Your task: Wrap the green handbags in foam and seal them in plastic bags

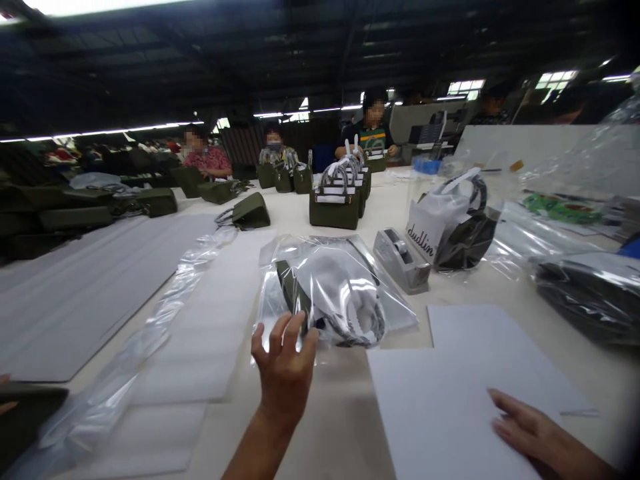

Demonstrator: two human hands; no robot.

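A dark green handbag point(293, 287) with wrapped handles lies on its side in a clear plastic bag point(395, 310) on the table. My left hand point(285, 370) is at the near edge of this bag, its fingers bent and spread apart against the plastic. Whether they pinch any film cannot be made out. To the right, my right hand point(530, 427) is over white paper sheets point(440, 393), fingers stretched out and holding nothing visible. Behind the sheets stands a grey tape dispenser point(403, 260). Beside it is another bagged handbag point(465, 240) with white lettered wrapping.
White foam sheets point(200, 347) and a strip of clear plastic point(150, 340) cover the left side. Green handbags point(333, 212) stand in rows farther back, with more piled at far left point(75, 217). A wrapped dark bundle point(585, 293) lies right. Several people are across the table.
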